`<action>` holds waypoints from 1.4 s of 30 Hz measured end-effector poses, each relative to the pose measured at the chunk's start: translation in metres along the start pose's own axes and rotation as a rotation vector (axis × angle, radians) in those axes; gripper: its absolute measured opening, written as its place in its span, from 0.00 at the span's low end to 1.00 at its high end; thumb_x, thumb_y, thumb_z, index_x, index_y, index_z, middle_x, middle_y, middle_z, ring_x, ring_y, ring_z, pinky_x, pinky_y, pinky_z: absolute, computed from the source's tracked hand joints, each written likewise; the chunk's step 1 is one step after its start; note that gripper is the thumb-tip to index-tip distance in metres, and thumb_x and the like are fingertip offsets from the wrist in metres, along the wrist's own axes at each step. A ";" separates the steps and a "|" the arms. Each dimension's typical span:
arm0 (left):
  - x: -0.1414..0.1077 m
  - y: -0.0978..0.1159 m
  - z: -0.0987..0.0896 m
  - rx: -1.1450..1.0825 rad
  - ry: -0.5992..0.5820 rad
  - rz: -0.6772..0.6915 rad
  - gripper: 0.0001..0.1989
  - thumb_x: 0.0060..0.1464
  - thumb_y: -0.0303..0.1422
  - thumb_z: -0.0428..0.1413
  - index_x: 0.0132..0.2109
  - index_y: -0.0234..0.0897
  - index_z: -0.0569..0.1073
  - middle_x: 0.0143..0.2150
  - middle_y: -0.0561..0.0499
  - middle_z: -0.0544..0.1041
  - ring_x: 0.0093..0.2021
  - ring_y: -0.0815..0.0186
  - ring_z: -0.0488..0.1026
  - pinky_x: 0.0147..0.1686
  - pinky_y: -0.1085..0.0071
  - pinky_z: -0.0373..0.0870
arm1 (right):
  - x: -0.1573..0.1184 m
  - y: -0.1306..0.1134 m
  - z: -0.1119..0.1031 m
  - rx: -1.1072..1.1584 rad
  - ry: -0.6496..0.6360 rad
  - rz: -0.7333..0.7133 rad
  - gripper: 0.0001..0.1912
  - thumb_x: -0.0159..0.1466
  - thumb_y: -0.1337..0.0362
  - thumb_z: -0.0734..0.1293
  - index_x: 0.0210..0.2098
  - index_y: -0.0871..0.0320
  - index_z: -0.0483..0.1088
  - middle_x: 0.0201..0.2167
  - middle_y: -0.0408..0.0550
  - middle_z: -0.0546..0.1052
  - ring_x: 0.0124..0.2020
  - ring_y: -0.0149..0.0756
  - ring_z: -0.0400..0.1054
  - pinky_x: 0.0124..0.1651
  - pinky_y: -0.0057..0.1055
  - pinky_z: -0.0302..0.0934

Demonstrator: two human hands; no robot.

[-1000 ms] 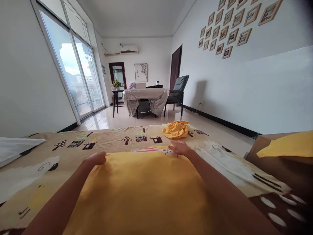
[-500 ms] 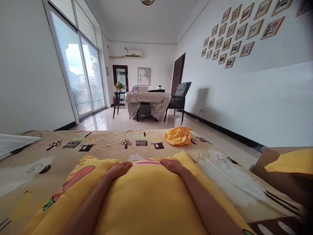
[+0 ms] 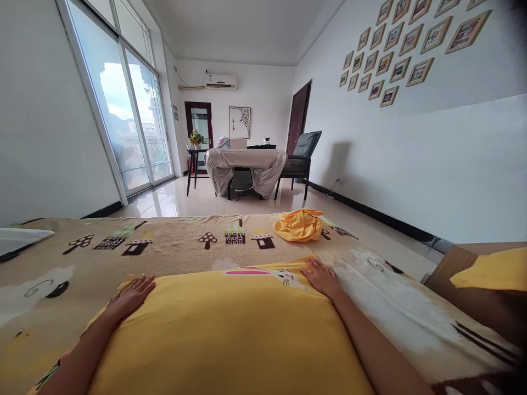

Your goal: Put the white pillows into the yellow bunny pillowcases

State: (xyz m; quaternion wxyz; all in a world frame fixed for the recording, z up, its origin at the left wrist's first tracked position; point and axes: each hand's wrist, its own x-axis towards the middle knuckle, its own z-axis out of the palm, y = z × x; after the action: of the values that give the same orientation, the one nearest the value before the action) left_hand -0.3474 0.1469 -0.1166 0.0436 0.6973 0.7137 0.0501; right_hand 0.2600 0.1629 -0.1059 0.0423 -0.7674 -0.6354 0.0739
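Observation:
A plump yellow pillow [image 3: 230,329] with a rabbit print near its far edge lies before me on a patterned blanket [image 3: 164,252]. My left hand [image 3: 134,296] rests flat on its far left corner, fingers extended. Over at the far right corner, my right hand [image 3: 323,277] presses down with its fingers spread. Neither hand grips anything. Part of a carrot print is mostly hidden by my left forearm. Beyond my right hand sits a crumpled orange-yellow cloth [image 3: 298,226].
At right, a brown box-like object [image 3: 448,274] has yellow fabric [image 3: 492,270] over its edge. A white item [image 3: 24,241] lies at the left. Past the bed stand a covered table [image 3: 247,159] and a black chair [image 3: 302,159].
Both hands have slid outward from the pillow's middle to its far corners. The rabbit print is now more exposed, and the carrot print is largely covered. The view has shifted slightly.

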 end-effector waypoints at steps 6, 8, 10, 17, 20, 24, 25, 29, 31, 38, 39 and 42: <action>-0.010 0.016 -0.040 0.044 0.041 -0.064 0.29 0.56 0.41 0.43 0.60 0.32 0.67 0.63 0.37 0.64 0.60 0.47 0.64 0.55 0.50 0.62 | -0.023 0.000 -0.033 0.096 0.172 0.103 0.28 0.67 0.56 0.50 0.63 0.59 0.57 0.66 0.57 0.55 0.67 0.47 0.46 0.63 0.54 0.42; -0.026 0.042 -0.057 0.042 0.072 0.068 0.27 0.56 0.38 0.43 0.61 0.36 0.66 0.67 0.43 0.57 0.61 0.47 0.64 0.55 0.52 0.63 | -0.041 -0.008 -0.047 0.138 0.218 0.041 0.28 0.67 0.56 0.49 0.63 0.58 0.56 0.66 0.54 0.55 0.67 0.45 0.48 0.64 0.51 0.43; -0.050 0.076 -0.068 -0.009 0.078 0.275 0.27 0.58 0.36 0.41 0.63 0.37 0.64 0.69 0.48 0.52 0.61 0.51 0.64 0.57 0.56 0.63 | -0.066 -0.018 -0.054 0.226 0.207 -0.145 0.28 0.68 0.53 0.49 0.64 0.54 0.56 0.65 0.47 0.57 0.65 0.39 0.51 0.65 0.41 0.46; -0.130 0.123 -0.042 -0.148 0.097 0.299 0.28 0.63 0.46 0.37 0.64 0.40 0.61 0.65 0.53 0.61 0.66 0.62 0.56 0.64 0.61 0.53 | -0.138 -0.005 -0.032 0.464 0.052 -0.461 0.34 0.65 0.43 0.50 0.61 0.55 0.63 0.62 0.48 0.64 0.63 0.45 0.55 0.65 0.46 0.48; -0.144 0.082 -0.024 -0.118 0.191 0.259 0.28 0.62 0.43 0.37 0.64 0.38 0.61 0.65 0.51 0.60 0.66 0.62 0.55 0.64 0.59 0.54 | -0.149 0.021 -0.020 0.373 0.130 -0.421 0.33 0.65 0.43 0.49 0.60 0.53 0.64 0.61 0.47 0.64 0.63 0.45 0.55 0.64 0.47 0.50; -0.176 0.031 -0.018 -0.072 0.266 0.183 0.26 0.61 0.41 0.40 0.62 0.40 0.63 0.63 0.50 0.63 0.63 0.61 0.61 0.61 0.58 0.60 | -0.170 0.057 -0.007 0.381 0.222 -0.399 0.33 0.64 0.43 0.49 0.59 0.53 0.65 0.60 0.46 0.65 0.62 0.43 0.59 0.63 0.42 0.55; -0.187 0.026 -0.021 -0.055 0.271 0.174 0.25 0.60 0.39 0.40 0.62 0.40 0.65 0.62 0.49 0.65 0.62 0.60 0.63 0.60 0.58 0.61 | -0.179 0.062 -0.006 0.376 0.247 -0.373 0.34 0.64 0.42 0.49 0.58 0.53 0.66 0.59 0.47 0.66 0.61 0.44 0.60 0.62 0.42 0.56; -0.236 0.062 -0.048 -0.014 0.303 0.222 0.25 0.61 0.38 0.40 0.62 0.39 0.64 0.64 0.49 0.62 0.63 0.58 0.60 0.61 0.57 0.59 | -0.226 0.044 -0.020 0.315 0.385 -0.295 0.34 0.65 0.44 0.47 0.57 0.55 0.66 0.60 0.51 0.66 0.62 0.46 0.58 0.61 0.46 0.55; -0.255 0.105 -0.064 -0.023 0.331 0.320 0.26 0.63 0.38 0.38 0.66 0.39 0.56 0.67 0.49 0.56 0.66 0.59 0.56 0.62 0.57 0.57 | -0.251 0.015 -0.032 0.284 0.412 -0.391 0.33 0.67 0.48 0.46 0.62 0.57 0.60 0.64 0.51 0.59 0.65 0.44 0.52 0.64 0.45 0.50; -0.283 0.151 -0.044 0.022 0.364 0.412 0.28 0.63 0.42 0.40 0.68 0.47 0.48 0.68 0.51 0.52 0.67 0.59 0.52 0.62 0.55 0.56 | -0.290 -0.011 -0.020 0.128 0.270 -0.586 0.31 0.68 0.49 0.49 0.68 0.49 0.44 0.68 0.46 0.46 0.68 0.41 0.40 0.67 0.50 0.40; -0.286 0.134 -0.033 0.031 0.372 0.342 0.28 0.63 0.43 0.40 0.68 0.45 0.49 0.68 0.50 0.53 0.67 0.59 0.52 0.62 0.55 0.56 | -0.290 0.002 -0.013 0.126 0.277 -0.524 0.31 0.68 0.48 0.49 0.68 0.49 0.45 0.68 0.46 0.47 0.68 0.42 0.41 0.66 0.50 0.40; -0.296 0.075 -0.007 0.073 0.343 0.196 0.29 0.62 0.43 0.38 0.67 0.41 0.51 0.68 0.49 0.53 0.67 0.59 0.50 0.63 0.54 0.54 | -0.293 0.045 0.006 0.121 0.292 -0.377 0.32 0.67 0.46 0.50 0.67 0.50 0.47 0.68 0.47 0.50 0.67 0.44 0.44 0.65 0.50 0.45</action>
State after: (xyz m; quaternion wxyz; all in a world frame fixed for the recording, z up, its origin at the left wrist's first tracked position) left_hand -0.2673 -0.1478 -0.1020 -0.1089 0.7458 0.6408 0.1461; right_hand 0.2496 -0.1333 -0.1013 0.1925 -0.6340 -0.7489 -0.0093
